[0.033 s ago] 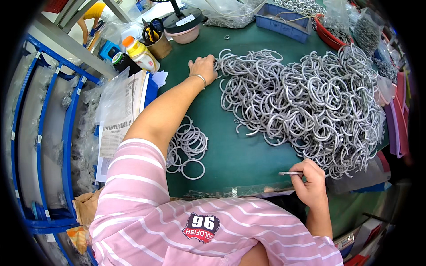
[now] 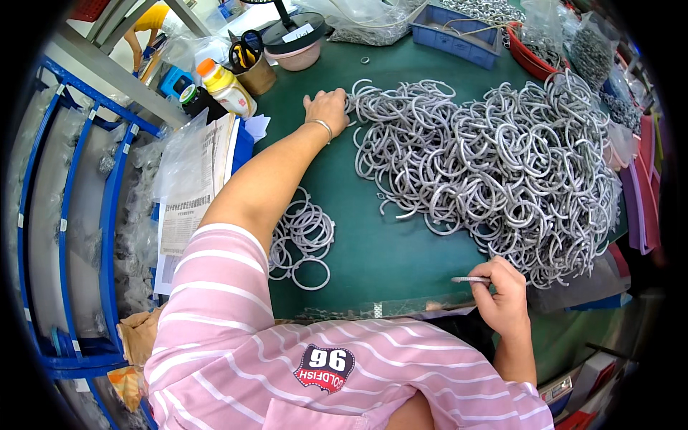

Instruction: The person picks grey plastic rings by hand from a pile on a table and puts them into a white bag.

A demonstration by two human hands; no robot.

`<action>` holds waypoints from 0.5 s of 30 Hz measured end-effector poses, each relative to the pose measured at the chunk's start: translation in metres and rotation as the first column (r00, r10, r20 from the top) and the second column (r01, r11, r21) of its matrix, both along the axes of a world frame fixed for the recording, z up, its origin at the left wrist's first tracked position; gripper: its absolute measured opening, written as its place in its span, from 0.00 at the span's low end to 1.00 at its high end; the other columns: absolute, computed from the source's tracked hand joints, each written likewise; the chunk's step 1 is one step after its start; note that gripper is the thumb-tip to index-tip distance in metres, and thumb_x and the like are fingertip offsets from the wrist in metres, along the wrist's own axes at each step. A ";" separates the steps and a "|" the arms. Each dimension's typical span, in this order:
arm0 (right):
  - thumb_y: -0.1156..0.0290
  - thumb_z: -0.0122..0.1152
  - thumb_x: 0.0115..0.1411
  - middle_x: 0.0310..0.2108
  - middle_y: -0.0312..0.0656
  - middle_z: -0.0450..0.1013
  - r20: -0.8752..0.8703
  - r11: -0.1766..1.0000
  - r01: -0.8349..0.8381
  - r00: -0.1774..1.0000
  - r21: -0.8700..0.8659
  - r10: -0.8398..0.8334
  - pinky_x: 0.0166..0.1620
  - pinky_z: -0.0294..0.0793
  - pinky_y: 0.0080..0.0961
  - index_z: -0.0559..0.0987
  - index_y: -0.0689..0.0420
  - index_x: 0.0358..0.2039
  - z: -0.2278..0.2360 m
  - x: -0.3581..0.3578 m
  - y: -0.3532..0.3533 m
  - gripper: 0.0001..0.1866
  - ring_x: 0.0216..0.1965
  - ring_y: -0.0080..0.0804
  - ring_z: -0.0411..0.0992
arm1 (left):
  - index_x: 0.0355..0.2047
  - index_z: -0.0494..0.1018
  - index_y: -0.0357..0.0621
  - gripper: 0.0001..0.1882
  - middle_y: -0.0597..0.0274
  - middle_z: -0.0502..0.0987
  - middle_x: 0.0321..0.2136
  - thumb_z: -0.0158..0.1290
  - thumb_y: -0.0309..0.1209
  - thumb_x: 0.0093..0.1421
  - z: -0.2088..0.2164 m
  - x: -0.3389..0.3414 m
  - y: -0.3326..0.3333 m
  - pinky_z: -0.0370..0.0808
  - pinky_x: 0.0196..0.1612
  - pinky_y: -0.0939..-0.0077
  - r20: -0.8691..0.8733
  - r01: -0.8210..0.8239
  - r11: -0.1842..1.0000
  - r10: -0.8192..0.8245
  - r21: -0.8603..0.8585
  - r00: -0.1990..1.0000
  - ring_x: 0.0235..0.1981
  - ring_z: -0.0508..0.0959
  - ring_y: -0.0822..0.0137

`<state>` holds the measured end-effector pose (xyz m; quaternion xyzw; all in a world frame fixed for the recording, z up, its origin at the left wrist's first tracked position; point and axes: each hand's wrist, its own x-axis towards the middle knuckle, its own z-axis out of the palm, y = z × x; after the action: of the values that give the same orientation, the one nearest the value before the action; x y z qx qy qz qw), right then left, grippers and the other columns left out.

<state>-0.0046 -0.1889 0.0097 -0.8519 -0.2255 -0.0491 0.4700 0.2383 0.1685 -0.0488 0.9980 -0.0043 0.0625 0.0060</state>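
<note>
One grey piece (image 2: 464, 279) sits pinched between the thumb and forefinger of the right hand (image 2: 499, 290), just above the near side of the table (image 2: 387, 261). It shows edge-on, so whether it is a closed ring cannot be told. A light pinch at one end, as here, seems good handling: most of its length stands clear of the fingers, easy to see and turn. The left hand (image 2: 327, 109) reaches out to the left edge of the pile (image 2: 487, 158), its fingertips at the outermost grey rings; whether they grip one cannot be told. Since the pieces lie tangled, working from that loose fringe, one at a time, looks wiser than tugging at the thick middle, where neighbours could hook and drag along. The pile spreads across the table's right side, near the right hand. Under the left forearm lies a small group of rings (image 2: 310, 231), well apart from the pile; keeping that gap would help prevent mixing. Farther out stand a blue tray (image 2: 455, 44), a red basket (image 2: 525, 59) and a bottle (image 2: 231, 94).
</note>
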 end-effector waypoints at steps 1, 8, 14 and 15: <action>0.87 0.57 0.44 0.18 0.40 0.65 0.008 1.000 0.010 1.000 -0.004 -0.010 0.21 0.62 0.22 0.74 0.62 0.25 0.000 -0.001 -0.002 0.08 0.17 0.28 0.64 | 0.42 0.69 0.47 0.19 0.55 0.76 0.39 0.56 0.31 0.48 0.000 0.002 0.000 0.61 0.52 0.49 0.008 0.023 0.998 -0.024 0.066 1.000 0.48 0.72 0.55; 0.86 0.57 0.45 0.19 0.38 0.66 -0.045 0.998 0.055 0.997 0.005 -0.055 0.22 0.63 0.20 0.74 0.62 0.26 0.000 -0.013 -0.014 0.07 0.18 0.24 0.65 | 0.39 0.76 0.45 0.15 0.52 0.76 0.43 0.52 0.29 0.49 0.032 -0.015 -0.007 0.66 0.51 0.53 -0.275 -0.139 0.968 0.193 0.207 0.942 0.47 0.74 0.54; 0.81 0.59 0.52 0.25 0.32 0.71 -0.532 0.948 0.151 0.846 0.279 0.021 0.28 0.67 0.16 0.74 0.61 0.29 -0.014 -0.005 -0.005 0.04 0.25 0.15 0.67 | 0.30 0.76 0.33 0.15 0.56 0.77 0.22 0.55 0.31 0.42 0.058 -0.039 0.027 0.72 0.26 0.72 -0.377 -0.176 0.929 0.043 -0.326 0.925 0.21 0.74 0.67; 0.81 0.58 0.52 0.26 0.33 0.71 -0.654 0.871 0.254 0.750 0.420 0.097 0.31 0.70 0.15 0.74 0.62 0.31 -0.015 -0.001 0.004 0.05 0.26 0.17 0.69 | 0.32 0.75 0.33 0.14 0.62 0.75 0.22 0.54 0.27 0.43 0.073 -0.050 0.019 0.71 0.24 0.76 -0.462 -0.300 0.793 0.026 -0.531 0.886 0.20 0.72 0.72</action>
<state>-0.0054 -0.1847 -0.0053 -0.6774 0.0110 0.1778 0.7137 0.1887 0.1876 0.0239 0.9310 0.1051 -0.1615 0.3100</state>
